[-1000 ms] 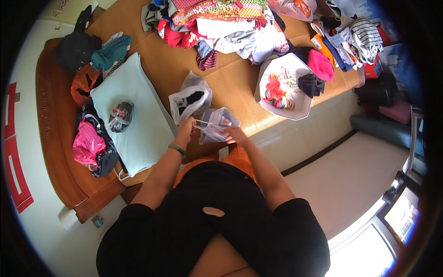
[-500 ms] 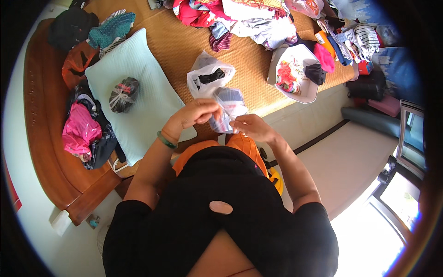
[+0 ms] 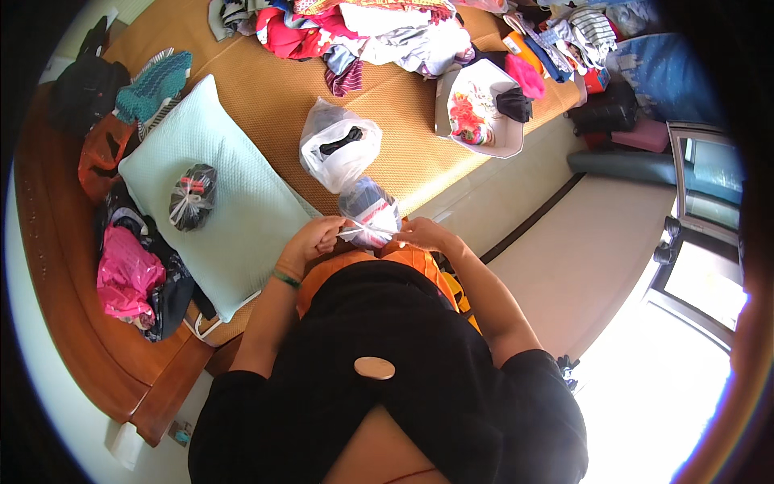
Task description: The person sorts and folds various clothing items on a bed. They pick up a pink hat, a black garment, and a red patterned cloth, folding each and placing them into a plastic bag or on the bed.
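Note:
Between my hands sits a tied-up clear plastic bag (image 3: 369,206) with dark blue, white and red cloth-like contents, at the mattress edge by my lap. My left hand (image 3: 316,239) is closed on one twisted white end of the bag, drawn out to the left. On the other side my right hand (image 3: 427,235) pinches the opposite end. The twisted strip runs taut across the bag's top. Just beyond it stands a white plastic bag (image 3: 343,153), its mouth open with black material inside. What lies under my fingertips is too small to make out.
On the pale green pillow (image 3: 222,185) rests another knotted clear bag (image 3: 193,198) with dark contents. A white box (image 3: 501,133) holding colourful small items stands at the right bed edge. Heaped clothes (image 3: 387,40) lie at the back. A pink bag (image 3: 129,270) lies by the wooden headboard (image 3: 68,298).
My hands have moved apart, stretching the bag's ends out sideways. The bag now sits more upright between them. The whole view has shifted a little.

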Action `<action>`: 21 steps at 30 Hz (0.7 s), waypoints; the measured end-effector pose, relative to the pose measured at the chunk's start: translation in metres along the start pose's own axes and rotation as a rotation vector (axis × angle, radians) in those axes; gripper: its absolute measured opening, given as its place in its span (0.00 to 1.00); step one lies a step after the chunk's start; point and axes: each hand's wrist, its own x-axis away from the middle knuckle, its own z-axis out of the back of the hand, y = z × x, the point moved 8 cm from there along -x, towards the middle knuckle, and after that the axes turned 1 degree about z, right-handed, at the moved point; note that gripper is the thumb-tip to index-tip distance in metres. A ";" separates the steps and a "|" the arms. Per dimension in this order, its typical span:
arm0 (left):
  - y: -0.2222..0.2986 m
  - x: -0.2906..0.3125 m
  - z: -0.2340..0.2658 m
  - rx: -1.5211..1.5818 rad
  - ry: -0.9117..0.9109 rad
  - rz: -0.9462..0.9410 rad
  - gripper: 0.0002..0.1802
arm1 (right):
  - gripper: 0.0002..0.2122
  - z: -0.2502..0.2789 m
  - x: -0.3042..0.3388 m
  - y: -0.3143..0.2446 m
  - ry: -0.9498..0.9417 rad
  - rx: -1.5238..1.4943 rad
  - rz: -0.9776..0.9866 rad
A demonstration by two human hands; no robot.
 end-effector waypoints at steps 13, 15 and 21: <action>-0.029 -0.048 0.047 0.208 0.486 -0.127 0.11 | 0.13 -0.043 -0.068 0.063 0.112 -1.328 -0.074; -0.010 -0.043 0.030 0.023 0.449 -0.194 0.12 | 0.12 -0.049 -0.075 0.031 0.064 -1.512 -0.019; 0.018 -0.047 0.002 -0.553 0.347 -0.271 0.16 | 0.16 -0.033 -0.079 -0.034 -0.128 -1.617 0.130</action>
